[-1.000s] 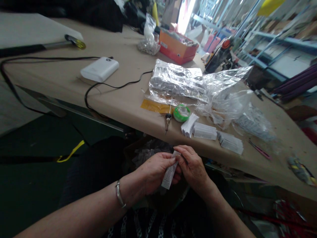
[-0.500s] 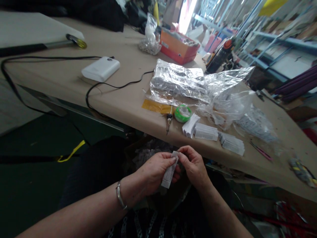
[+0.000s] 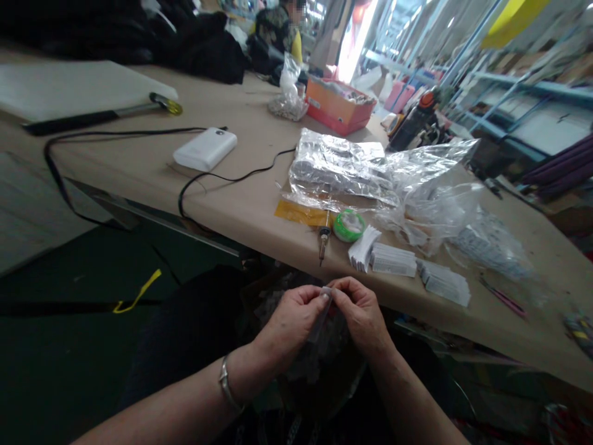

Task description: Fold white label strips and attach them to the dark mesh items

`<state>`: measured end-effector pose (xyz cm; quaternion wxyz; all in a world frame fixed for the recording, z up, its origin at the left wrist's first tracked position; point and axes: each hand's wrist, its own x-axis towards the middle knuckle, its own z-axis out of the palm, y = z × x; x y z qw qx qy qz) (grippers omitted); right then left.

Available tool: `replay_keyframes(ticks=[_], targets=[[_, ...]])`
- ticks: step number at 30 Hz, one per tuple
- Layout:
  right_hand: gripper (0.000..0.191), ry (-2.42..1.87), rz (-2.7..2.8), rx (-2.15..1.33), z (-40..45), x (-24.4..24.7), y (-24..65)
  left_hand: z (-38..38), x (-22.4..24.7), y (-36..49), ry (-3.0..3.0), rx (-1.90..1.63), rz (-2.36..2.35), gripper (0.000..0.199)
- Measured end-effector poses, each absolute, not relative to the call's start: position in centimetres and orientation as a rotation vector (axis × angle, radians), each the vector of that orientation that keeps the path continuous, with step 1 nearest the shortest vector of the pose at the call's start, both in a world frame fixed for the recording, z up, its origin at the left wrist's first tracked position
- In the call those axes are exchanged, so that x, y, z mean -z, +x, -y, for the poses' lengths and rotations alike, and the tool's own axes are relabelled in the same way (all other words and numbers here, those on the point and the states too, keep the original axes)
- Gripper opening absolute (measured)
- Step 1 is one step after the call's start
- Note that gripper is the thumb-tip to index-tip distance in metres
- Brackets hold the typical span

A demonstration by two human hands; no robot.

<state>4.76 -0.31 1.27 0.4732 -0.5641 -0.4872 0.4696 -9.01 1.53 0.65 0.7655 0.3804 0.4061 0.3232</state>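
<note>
Left hand [image 3: 288,321] and right hand [image 3: 364,314] both pinch the upper end of a thin pale strip [image 3: 319,326] between thumbs and fingers, low in front of the table [image 3: 259,204] edge (its lower part hangs down, too blurry to read), above loose pale scraps [image 3: 306,366]. Just beyond, three stacks of white slips [image 3: 393,260] sit in a row near that edge, green tape roll [image 3: 348,233] and pointed tool [image 3: 323,238] beside the leftmost. Pink tweezers [image 3: 504,298] lie past the rightmost; clear plastic [image 3: 343,167] is bunched up behind.
</note>
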Motion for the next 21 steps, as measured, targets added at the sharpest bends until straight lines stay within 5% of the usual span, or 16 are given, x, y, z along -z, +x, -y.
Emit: replay_keyframes(ticks=[21], targets=[[0.011,-1.429,1.546,-0.623,-2.2,-0.7,3.5,-4.8,-1.8,-10.8,1.547,-0.966,-1.116,0.017]])
